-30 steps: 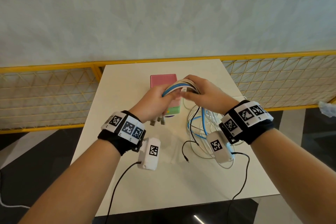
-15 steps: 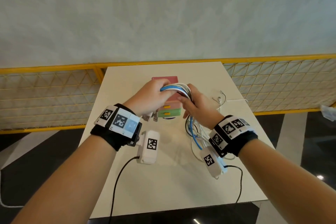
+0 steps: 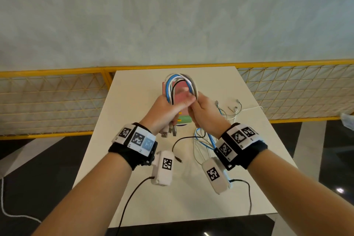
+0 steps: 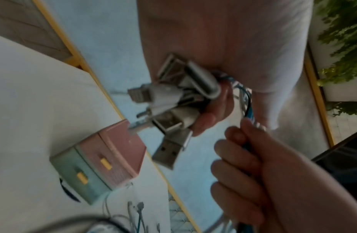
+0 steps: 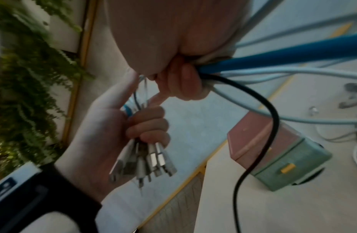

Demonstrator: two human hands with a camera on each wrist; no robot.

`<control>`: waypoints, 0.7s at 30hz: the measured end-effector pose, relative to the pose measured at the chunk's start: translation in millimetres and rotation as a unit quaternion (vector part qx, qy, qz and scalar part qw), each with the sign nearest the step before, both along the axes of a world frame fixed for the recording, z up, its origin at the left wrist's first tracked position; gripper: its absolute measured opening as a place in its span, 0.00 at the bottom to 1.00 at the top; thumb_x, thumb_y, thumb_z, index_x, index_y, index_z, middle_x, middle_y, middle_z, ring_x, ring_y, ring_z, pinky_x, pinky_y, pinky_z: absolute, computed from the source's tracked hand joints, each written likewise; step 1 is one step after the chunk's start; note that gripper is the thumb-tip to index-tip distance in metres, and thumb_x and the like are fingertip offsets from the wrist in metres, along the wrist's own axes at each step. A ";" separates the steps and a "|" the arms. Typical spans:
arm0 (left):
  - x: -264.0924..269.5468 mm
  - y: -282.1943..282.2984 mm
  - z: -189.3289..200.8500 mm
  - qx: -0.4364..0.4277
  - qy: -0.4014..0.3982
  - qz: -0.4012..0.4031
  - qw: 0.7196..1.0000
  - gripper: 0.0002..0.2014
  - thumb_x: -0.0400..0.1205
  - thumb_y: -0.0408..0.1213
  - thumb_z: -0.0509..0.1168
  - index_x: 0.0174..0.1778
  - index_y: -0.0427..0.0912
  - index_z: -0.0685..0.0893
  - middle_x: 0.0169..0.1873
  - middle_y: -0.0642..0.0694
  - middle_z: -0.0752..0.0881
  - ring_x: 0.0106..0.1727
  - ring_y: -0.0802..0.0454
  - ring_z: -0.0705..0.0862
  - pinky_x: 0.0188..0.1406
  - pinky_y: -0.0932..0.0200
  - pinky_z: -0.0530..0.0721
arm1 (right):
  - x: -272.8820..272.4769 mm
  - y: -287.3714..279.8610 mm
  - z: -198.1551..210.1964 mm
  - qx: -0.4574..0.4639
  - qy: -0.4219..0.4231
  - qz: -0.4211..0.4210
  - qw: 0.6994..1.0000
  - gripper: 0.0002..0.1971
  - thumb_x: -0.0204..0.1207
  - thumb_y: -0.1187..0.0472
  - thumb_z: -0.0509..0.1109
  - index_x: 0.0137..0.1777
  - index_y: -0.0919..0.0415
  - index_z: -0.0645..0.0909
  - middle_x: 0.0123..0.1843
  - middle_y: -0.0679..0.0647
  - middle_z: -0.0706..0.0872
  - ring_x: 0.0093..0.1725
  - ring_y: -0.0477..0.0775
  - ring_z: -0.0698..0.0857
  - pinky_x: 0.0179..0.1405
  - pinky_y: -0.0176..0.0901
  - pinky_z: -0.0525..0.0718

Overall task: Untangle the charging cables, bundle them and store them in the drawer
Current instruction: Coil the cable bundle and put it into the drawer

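Observation:
Several charging cables, white, blue and black, form one loop [image 3: 180,81] that arches above both hands over the table [image 3: 134,101]. My left hand [image 3: 168,109] grips the cable ends, and their USB plugs [image 3: 169,131] hang out below the fist. In the left wrist view the plugs [image 4: 173,110] stick out of the curled fingers. My right hand [image 3: 203,113] grips the other side of the loop, right against the left hand; the fingers [image 5: 185,82] close round the blue cable [image 5: 293,55]. The pink and green drawer box [image 3: 184,119] stands under the hands, drawers shut.
Loose cable tails [image 3: 203,140] trail on the table below my right wrist, and small connector ends [image 3: 235,107] lie to the right. A yellow mesh railing [image 3: 57,97] runs behind the table. Black device leads hang off the near edge.
Both hands have risen and come together. The cable loop, which lay flat across the box, now stands upright above the hands. More of the tails has been drawn in.

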State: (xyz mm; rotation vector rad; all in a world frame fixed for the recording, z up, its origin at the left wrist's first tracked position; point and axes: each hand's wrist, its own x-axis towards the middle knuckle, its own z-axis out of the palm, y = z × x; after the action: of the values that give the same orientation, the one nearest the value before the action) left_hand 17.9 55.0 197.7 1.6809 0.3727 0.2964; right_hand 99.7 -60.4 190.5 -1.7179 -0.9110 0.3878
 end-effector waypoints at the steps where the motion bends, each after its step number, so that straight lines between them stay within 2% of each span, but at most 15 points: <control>1: 1.6 -3.7 -2.0 -0.015 -0.001 0.008 1.000 0.15 0.76 0.54 0.73 0.41 0.45 0.86 0.20 0.47 0.70 0.19 0.53 0.68 0.22 0.59 0.71 | -2.2 1.4 1.3 -0.010 -0.020 0.010 1.000 0.17 0.86 0.63 0.52 0.36 0.50 0.71 0.21 0.43 0.75 0.17 0.40 0.72 0.17 0.27 0.67; 2: 3.4 -6.3 -3.9 -0.027 0.002 0.014 1.000 0.20 0.74 0.55 0.75 0.46 0.39 0.87 0.22 0.45 0.71 0.19 0.53 0.69 0.23 0.58 0.72 | -3.2 2.4 1.5 -0.027 -0.042 0.022 0.999 0.19 0.85 0.66 0.52 0.34 0.49 0.70 0.20 0.41 0.76 0.18 0.37 0.74 0.18 0.26 0.68; 3: 4.5 -8.2 -5.0 -0.033 0.008 0.016 0.999 0.24 0.73 0.56 0.75 0.53 0.38 0.87 0.25 0.42 0.73 0.20 0.52 0.69 0.23 0.57 0.73 | -3.7 2.5 1.7 -0.048 -0.064 0.039 0.996 0.20 0.84 0.68 0.53 0.33 0.48 0.70 0.22 0.40 0.77 0.21 0.35 0.75 0.20 0.26 0.69; 4: 5.2 -9.5 -5.7 -0.034 0.010 0.013 0.999 0.25 0.74 0.56 0.75 0.59 0.41 0.87 0.27 0.42 0.76 0.20 0.53 0.69 0.22 0.58 0.74 | -3.7 2.6 1.4 -0.068 -0.089 0.056 0.992 0.19 0.84 0.69 0.53 0.34 0.48 0.70 0.25 0.40 0.77 0.23 0.35 0.76 0.23 0.27 0.70; 6: 4.6 -11.3 -5.3 -0.024 0.008 0.007 1.000 0.20 0.78 0.53 0.72 0.64 0.51 0.87 0.30 0.52 0.84 0.20 0.55 0.72 0.21 0.61 0.75 | -3.0 2.7 0.9 -0.100 -0.129 0.076 0.984 0.13 0.82 0.70 0.54 0.40 0.56 0.73 0.31 0.47 0.75 0.27 0.40 0.74 0.26 0.30 0.69; 7: 4.2 -12.5 -4.6 -0.010 0.003 0.011 1.000 0.17 0.80 0.51 0.70 0.63 0.53 0.87 0.33 0.57 0.86 0.22 0.58 0.76 0.21 0.62 0.76 | -2.5 2.5 0.3 -0.112 -0.136 0.080 0.981 0.09 0.81 0.71 0.54 0.42 0.60 0.72 0.31 0.49 0.74 0.27 0.42 0.73 0.26 0.31 0.69; 9: 6.6 -15.0 -5.4 0.013 -0.016 0.042 0.999 0.13 0.82 0.49 0.67 0.59 0.50 0.89 0.37 0.59 0.87 0.28 0.66 0.82 0.25 0.69 0.77 | -1.6 2.6 -1.4 -0.123 -0.136 0.099 0.978 0.06 0.80 0.71 0.56 0.46 0.61 0.70 0.32 0.51 0.75 0.29 0.45 0.74 0.27 0.33 0.71; 10: 8.4 -16.0 -6.2 0.024 -0.025 0.066 0.997 0.11 0.83 0.46 0.66 0.55 0.48 0.90 0.34 0.59 0.87 0.29 0.67 0.83 0.26 0.72 0.76 | -2.1 2.8 -1.7 -0.126 -0.135 0.113 0.976 0.05 0.79 0.71 0.57 0.48 0.61 0.70 0.34 0.51 0.77 0.31 0.46 0.76 0.28 0.33 0.74; 12: 11.2 -16.9 -7.6 0.044 -0.041 0.113 0.992 0.10 0.84 0.41 0.64 0.47 0.42 0.90 0.28 0.56 0.85 0.28 0.64 0.84 0.26 0.71 0.77 | -1.6 2.9 -1.3 -0.123 -0.141 0.126 0.974 0.07 0.79 0.70 0.59 0.55 0.65 0.70 0.38 0.53 0.81 0.35 0.47 0.81 0.32 0.34 0.78; 14: 16.5 -15.0 -13.2 0.057 -0.061 0.151 0.985 0.12 0.85 0.38 0.63 0.46 0.35 0.88 0.33 0.46 0.89 0.35 0.53 0.87 0.34 0.62 0.83 | 1.8 3.7 0.7 -0.107 -0.155 0.111 0.976 0.11 0.79 0.71 0.59 0.60 0.68 0.71 0.37 0.49 0.79 0.34 0.39 0.81 0.33 0.26 0.76; 15: 18.5 -15.3 -14.2 0.061 -0.075 0.163 0.982 0.12 0.85 0.38 0.62 0.47 0.34 0.87 0.38 0.41 0.90 0.39 0.52 0.88 0.38 0.60 0.85 | 3.4 4.4 1.8 -0.091 -0.162 0.109 0.977 0.12 0.79 0.72 0.59 0.62 0.69 0.71 0.38 0.44 0.77 0.34 0.34 0.80 0.33 0.22 0.74; 17: 22.1 -15.9 -14.1 0.078 -0.104 0.179 0.975 0.14 0.86 0.40 0.61 0.51 0.33 0.87 0.42 0.41 0.91 0.42 0.56 0.88 0.42 0.66 0.84 | 5.3 6.0 2.4 -0.053 -0.171 0.111 0.978 0.14 0.80 0.73 0.58 0.65 0.70 0.71 0.40 0.40 0.74 0.36 0.27 0.79 0.35 0.19 0.72; 19: 24.3 -13.0 -7.9 0.099 -0.128 0.214 0.963 0.15 0.87 0.40 0.60 0.47 0.34 0.88 0.42 0.43 0.91 0.38 0.57 0.87 0.40 0.65 0.84 | 6.0 5.1 -0.4 -0.037 -0.169 0.100 0.980 0.15 0.83 0.69 0.58 0.69 0.65 0.71 0.37 0.39 0.76 0.32 0.32 0.79 0.32 0.21 0.72; 21: 24.2 -2.8 4.3 0.085 -0.146 0.275 0.946 0.17 0.88 0.39 0.58 0.39 0.40 0.88 0.38 0.46 0.90 0.27 0.59 0.83 0.31 0.61 0.81 | 6.2 0.2 -8.7 -0.039 -0.147 0.084 0.985 0.16 0.84 0.61 0.58 0.71 0.57 0.71 0.33 0.43 0.78 0.29 0.40 0.78 0.30 0.26 0.75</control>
State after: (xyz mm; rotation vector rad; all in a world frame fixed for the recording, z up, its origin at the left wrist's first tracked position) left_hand 42.1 52.2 201.9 1.6419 0.6030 1.0046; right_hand 105.9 -60.2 181.8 -1.8049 -1.2759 0.2881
